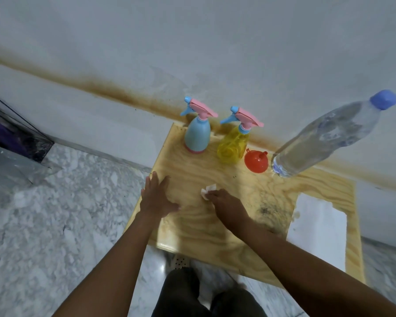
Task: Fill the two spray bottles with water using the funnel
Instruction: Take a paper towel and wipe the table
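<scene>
Table: one wooden top; wipe in firm strokes, clear of the bottles.
Water bottle: one, capped, far right.
Spray bottles: two, trigger heads on; blue beside yellow at the far edge.
Funnel: one, red, lying between yellow bottle and water bottle.
Left hand: flat, fingers spread, bracing.
Right hand: pinching one white tissue.

— On the pale wooden counter?
— A blue plastic spray bottle, a yellow translucent spray bottle, an orange plastic funnel, a clear water bottle.
— Hands?
— Left hand flat; right hand pinching crumpled white tissue.
</scene>
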The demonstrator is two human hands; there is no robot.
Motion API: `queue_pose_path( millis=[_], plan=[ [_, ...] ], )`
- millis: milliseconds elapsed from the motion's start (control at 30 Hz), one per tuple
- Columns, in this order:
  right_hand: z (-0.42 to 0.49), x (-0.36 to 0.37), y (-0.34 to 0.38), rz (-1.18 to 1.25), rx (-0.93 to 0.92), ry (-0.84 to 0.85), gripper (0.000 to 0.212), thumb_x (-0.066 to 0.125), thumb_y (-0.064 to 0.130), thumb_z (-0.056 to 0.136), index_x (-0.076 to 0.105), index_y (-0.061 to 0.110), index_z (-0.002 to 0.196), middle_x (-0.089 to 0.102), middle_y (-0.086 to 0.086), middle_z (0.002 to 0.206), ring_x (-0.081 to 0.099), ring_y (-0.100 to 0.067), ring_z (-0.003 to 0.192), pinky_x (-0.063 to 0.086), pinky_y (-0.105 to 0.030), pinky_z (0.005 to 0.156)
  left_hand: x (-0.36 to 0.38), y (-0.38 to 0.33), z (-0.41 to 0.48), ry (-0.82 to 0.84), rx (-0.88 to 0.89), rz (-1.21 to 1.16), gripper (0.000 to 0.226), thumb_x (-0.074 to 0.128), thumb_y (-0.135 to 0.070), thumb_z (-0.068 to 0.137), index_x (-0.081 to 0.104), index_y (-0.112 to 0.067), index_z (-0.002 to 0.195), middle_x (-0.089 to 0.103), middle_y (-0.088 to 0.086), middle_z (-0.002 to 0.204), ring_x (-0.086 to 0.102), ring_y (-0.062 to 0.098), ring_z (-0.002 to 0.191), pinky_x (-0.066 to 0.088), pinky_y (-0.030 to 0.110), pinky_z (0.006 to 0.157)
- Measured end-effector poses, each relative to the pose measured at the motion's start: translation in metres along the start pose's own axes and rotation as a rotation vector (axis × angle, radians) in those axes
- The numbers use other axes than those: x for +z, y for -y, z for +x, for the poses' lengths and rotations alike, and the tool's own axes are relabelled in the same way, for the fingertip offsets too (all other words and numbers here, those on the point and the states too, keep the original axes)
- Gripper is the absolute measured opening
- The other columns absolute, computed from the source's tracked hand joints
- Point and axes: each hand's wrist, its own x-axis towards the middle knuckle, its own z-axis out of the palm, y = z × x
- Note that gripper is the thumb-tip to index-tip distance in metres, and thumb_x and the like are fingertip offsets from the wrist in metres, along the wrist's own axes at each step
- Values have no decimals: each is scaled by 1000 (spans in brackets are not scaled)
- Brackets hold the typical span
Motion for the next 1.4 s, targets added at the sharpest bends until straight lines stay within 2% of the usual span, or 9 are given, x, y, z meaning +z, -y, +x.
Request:
queue_pose_path(
  millis=[67,167,367,500,633,800,1000,1233,1400],
  plan=[
    [-3,-13,1,259,208,17,35,44,23,102,57,25,134,65,-3,125,61,-20,112,48,-29,88,-2,-4,-3,4,-4,23,106,78,-52,74,19,-25,157,-4,10,165,-6,32,153,15,50,122],
    [-12,-45,1,587,494,-198,28,41,10,100,61,21,116,70,-7,102,65,-20,88,49,-30,76,-3,-16,-11,-15,11,-32,85,74,-48,79,36,-20,149,23,13,158,22,32,147,34,46,114],
    [-59,-92,-19,870,667,-346,27,44,7,97,63,24,103,64,5,106,58,-12,95,40,-15,69,-1,-79,-42,-59,186,-227,53,71,-40,87,57,-21,134,57,4,137,52,21,128,44,33,101],
    [-112,-121,-38,997,668,-364,32,54,9,94,58,22,123,61,9,114,58,-9,104,44,-9,72,12,-140,-72,-34,338,-286,45,73,-35,87,63,-20,128,66,1,123,61,16,110,43,23,86],
    [-173,-135,-60,1041,637,-421,38,64,7,92,55,26,123,62,16,110,64,1,97,51,-11,73,40,-196,-101,68,424,-315,42,72,-33,88,64,-18,127,65,0,116,60,13,102,42,21,82],
    [-246,-133,-100,924,794,-625,25,75,18,86,68,17,110,70,3,93,65,2,80,49,-9,69,87,-260,-124,200,465,-306,40,67,-33,89,64,-20,126,66,-3,118,62,12,103,44,16,74],
    [-323,-120,-141,866,965,-770,13,70,24,91,65,28,102,66,8,98,63,4,91,49,-8,71,155,-322,-138,223,583,-81,58,69,-35,90,49,-18,142,48,6,144,46,22,133,35,24,100],
    [-381,-101,-180,794,1077,-826,17,62,23,96,63,20,113,64,18,94,60,9,85,47,-7,72,221,-369,-130,140,576,178,79,61,-47,92,21,-25,157,1,10,167,-1,29,154,14,43,124],
    [-412,-84,-211,786,1153,-807,19,58,23,98,64,17,115,65,12,107,61,-1,96,49,-9,76,247,-389,-119,95,524,278,71,55,-46,94,27,-21,154,13,12,163,13,35,149,28,47,117]
  ],
)
